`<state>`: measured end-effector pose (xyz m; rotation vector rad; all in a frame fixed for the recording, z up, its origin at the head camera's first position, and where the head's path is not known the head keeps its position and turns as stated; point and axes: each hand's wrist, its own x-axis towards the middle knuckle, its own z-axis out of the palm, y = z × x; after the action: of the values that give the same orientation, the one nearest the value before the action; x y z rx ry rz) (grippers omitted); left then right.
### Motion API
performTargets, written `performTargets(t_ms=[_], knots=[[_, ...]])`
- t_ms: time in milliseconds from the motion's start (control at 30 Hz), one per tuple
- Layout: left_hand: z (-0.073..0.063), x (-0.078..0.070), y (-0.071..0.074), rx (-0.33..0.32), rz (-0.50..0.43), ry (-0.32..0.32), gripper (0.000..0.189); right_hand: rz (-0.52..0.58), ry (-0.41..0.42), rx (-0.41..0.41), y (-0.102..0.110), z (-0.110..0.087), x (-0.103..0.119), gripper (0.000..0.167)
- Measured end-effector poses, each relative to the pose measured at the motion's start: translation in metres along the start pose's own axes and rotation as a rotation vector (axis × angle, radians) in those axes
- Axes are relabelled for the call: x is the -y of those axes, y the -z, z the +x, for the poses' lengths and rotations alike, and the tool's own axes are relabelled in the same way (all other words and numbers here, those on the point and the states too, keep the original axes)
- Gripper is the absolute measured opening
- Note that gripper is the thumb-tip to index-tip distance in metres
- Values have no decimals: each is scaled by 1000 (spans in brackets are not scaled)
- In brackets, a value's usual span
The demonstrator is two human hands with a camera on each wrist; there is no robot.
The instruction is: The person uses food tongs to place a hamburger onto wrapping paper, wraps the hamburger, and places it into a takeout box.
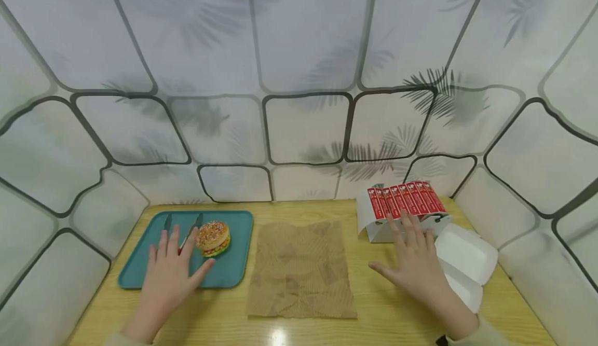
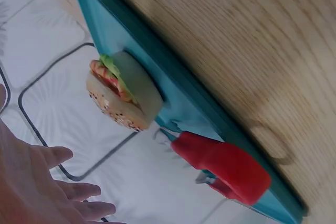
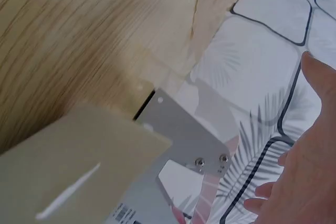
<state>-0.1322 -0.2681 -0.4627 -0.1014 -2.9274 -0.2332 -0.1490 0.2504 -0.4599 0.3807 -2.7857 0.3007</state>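
Note:
My left hand (image 1: 168, 272), fingers spread, hovers over the left part of a teal tray (image 1: 239, 247) and holds nothing. A sesame-seed burger (image 1: 213, 238) sits on the tray just right of its fingers. Red-handled tongs (image 2: 226, 165) lie on the tray beside the burger, partly hidden by the hand in the head view. My right hand (image 1: 417, 268) is also spread and empty, in front of a silver rack (image 1: 379, 232) of upright red packets (image 1: 411, 199). A white lidded takeaway box (image 1: 469, 252) lies open beside that hand.
A crinkled brown paper sheet (image 1: 301, 271) lies flat on the wooden table (image 1: 215, 320) between the hands. Patterned white walls (image 1: 306, 128) enclose the table at the back and both sides.

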Motion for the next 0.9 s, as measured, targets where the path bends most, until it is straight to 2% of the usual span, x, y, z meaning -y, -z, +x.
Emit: performTargets(t_ms=[300,567,900], knots=[[-2,21,0,-30,-23,44,85,9,79,29,-19,6,24,114],[-4,38,-6,-72,-70,93,81,9,169,16,-38,7,46,114],[-7,51,-17,-75,-95,154,77,11,211,127,-59,0,58,107]])
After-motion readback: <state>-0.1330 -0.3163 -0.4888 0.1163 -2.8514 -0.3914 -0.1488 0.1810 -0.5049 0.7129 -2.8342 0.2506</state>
